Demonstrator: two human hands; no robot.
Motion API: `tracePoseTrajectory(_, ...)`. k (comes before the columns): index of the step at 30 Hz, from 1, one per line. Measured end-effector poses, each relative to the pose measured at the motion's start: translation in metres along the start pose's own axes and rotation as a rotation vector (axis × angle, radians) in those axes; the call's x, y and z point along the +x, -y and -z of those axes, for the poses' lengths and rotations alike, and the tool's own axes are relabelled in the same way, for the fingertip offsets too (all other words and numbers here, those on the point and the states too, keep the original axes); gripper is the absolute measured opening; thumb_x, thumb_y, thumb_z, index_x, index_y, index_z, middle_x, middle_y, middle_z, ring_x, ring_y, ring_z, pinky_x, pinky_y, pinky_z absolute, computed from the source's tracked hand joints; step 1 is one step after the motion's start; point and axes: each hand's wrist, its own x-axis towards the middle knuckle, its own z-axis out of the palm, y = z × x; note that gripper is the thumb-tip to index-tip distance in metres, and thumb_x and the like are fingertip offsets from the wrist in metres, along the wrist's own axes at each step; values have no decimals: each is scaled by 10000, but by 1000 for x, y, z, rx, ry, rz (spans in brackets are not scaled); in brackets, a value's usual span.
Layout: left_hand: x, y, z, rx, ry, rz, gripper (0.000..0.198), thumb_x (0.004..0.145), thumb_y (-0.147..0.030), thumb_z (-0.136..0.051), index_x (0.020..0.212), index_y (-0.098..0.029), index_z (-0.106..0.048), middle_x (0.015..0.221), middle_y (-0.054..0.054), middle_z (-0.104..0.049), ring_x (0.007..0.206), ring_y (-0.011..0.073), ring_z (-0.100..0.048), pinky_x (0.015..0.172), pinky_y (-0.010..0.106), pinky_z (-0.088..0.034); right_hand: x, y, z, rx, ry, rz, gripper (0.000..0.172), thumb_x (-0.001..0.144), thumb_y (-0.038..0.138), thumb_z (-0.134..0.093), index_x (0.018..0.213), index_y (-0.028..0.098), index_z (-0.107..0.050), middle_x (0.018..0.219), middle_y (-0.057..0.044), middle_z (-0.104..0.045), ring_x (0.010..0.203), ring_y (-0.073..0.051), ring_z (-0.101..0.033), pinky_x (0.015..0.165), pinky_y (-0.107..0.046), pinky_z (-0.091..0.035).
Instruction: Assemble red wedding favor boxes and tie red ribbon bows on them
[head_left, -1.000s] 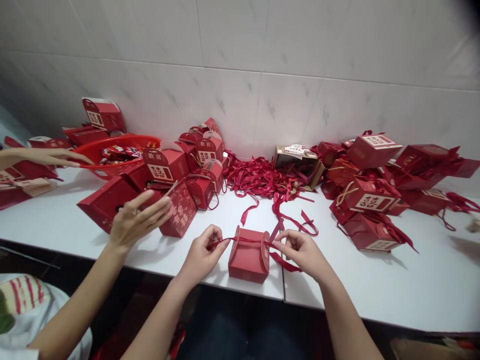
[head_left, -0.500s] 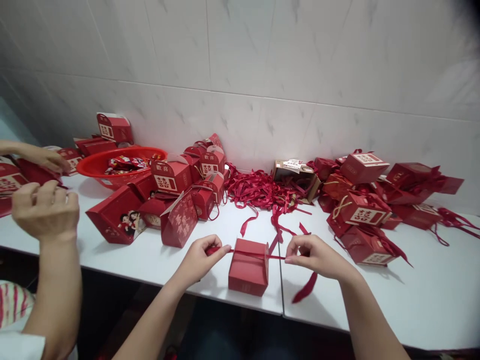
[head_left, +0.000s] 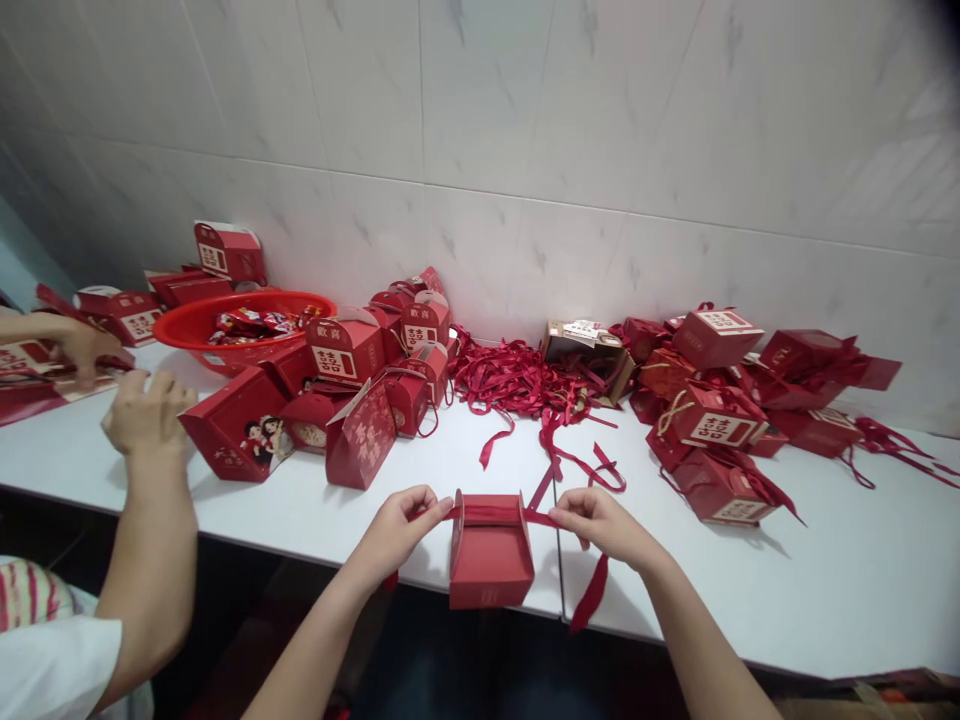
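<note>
Pale veined wall across the upper frame; white table below it. Red box at lower centre, upright by the near edge, just left of the table seam. Red ribbon stretched across its top, between two rounded side flaps; cannot tell whether it passes through slots.

Left hand: thumb and fingers pinched on the ribbon, just beside the left flap. Right hand: likewise pinched on it, beyond the right flap, a loose tail hanging below.

Judgement on handling: even, level tension from both sides should suit best; a lopsided tug could skew the box or bend the thin flaps. Keep the band flat, check for twists, match the free lengths. Near the edge, pull sideways rather than bodyward.

Ribbon heap at centre; piled boxes at right. Co-worker's hand at left, well apart.
</note>
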Motion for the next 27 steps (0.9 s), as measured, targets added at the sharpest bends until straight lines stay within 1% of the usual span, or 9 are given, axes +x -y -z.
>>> tracePoseTrajectory(4,-9,19,-12,-52,3,28,424,792,-553,-540,599,-184,-458,564,-51,-410,553,114,-383,549,223,-340,-3,-14,-15,50,-34,33,454,813,580,-561,610,179,-498,516,52,-423,494,-96,-412,509,-227,-333)
tracePoseTrajectory(7,-12,31,-17,-23,-44,45,437,779,-563,-544,582,-186,-443,544,-59,-385,537,114,-374,544,226,-330,-2,-23,-23,55,-73,62,448,819,565,-564,606,179,-486,564,43,-445,548,-102,-410,553,-236,-342)
tracePoseTrajectory(13,-12,43,-8,82,-165,11,315,782,-463,-597,661,-182,-522,592,-51,-441,588,130,-429,573,223,-338,4,-32,-27,24,-132,69,419,833,517,-549,600,172,-504,555,46,-416,546,-109,-392,537,-242,-318)
tracePoseTrajectory(17,-12,43,-3,130,-184,-12,277,772,-444,-618,705,-197,-513,595,-60,-442,572,130,-445,562,219,-354,4,-30,-26,-10,-207,77,358,838,487,-550,691,166,-607,643,5,-538,641,-153,-490,623,-273,-384)
tracePoseTrajectory(19,-17,41,-2,171,-168,-33,280,790,-435,-599,677,-202,-491,625,-42,-475,592,142,-469,577,229,-375,-1,-27,-25,-46,-288,112,319,856,475,-529,808,180,-639,797,-33,-608,783,-194,-546,730,-305,-417)
tracePoseTrajectory(21,-26,37,-1,245,-204,-92,261,793,-406,-601,659,-204,-503,733,1,-552,709,177,-532,670,258,-413,-12,-22,-24,-97,-420,158,298,876,473,-498,866,200,-617,901,-53,-608,878,-216,-550,794,-324,-419)
tracePoseTrajectory(23,-37,32,-1,320,-274,-149,210,788,-376,-613,674,-207,-560,863,43,-593,865,219,-556,796,293,-412,-26,-15,-24,-130,-496,167,310,900,479,-456,803,208,-573,845,-44,-580,829,-206,-545,757,-311,-421)
tracePoseTrajectory(25,-47,25,-2,348,-252,-146,193,814,-369,-585,701,-216,-620,856,52,-604,874,232,-565,807,297,-404,-40,-7,-28,-108,-399,99,373,930,487,-391,733,209,-542,711,-15,-535,696,-177,-520,658,-281,-408)
tracePoseTrajectory(27,-55,18,-5,323,-97,-90,264,860,-380,-522,689,-220,-644,745,40,-606,743,213,-573,716,279,-406,-49,-2,-38,-94,-221,15,425,947,494,-343,712,208,-552,618,4,-505,606,-161,-494,591,-264,-382)
